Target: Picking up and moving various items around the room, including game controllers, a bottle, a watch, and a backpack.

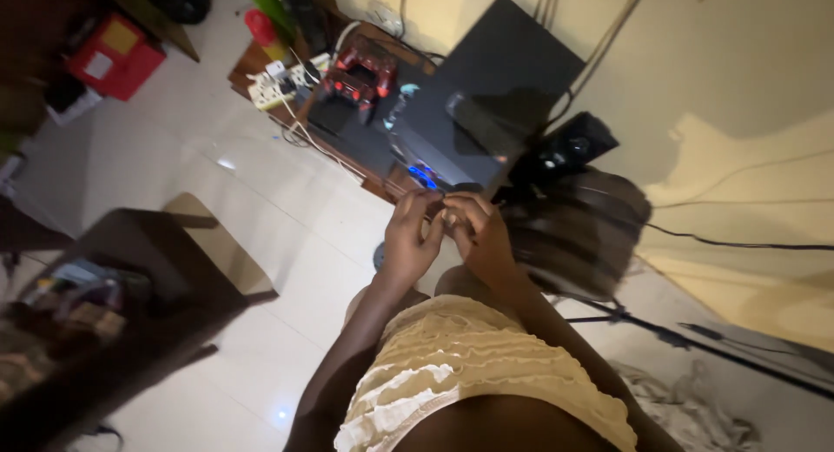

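My left hand (410,233) and my right hand (476,230) meet in front of me, fingertips pinched together on a small thin dark thing (441,211) that is too blurred to name. Both hands hover just in front of a black console (486,96) with a blue light, which sits on a low wooden stand (261,61). A round dark fan-like object (578,230) stands right beside my right hand. A frilly cream top covers my chest at the bottom of the view.
Two red game controllers (360,74) lie on the stand next to a white power strip (278,83). A dark wooden table (130,304) with clutter stands at the left. Black cables (738,244) run along the cream wall. A red box (115,57) sits on the tiled floor.
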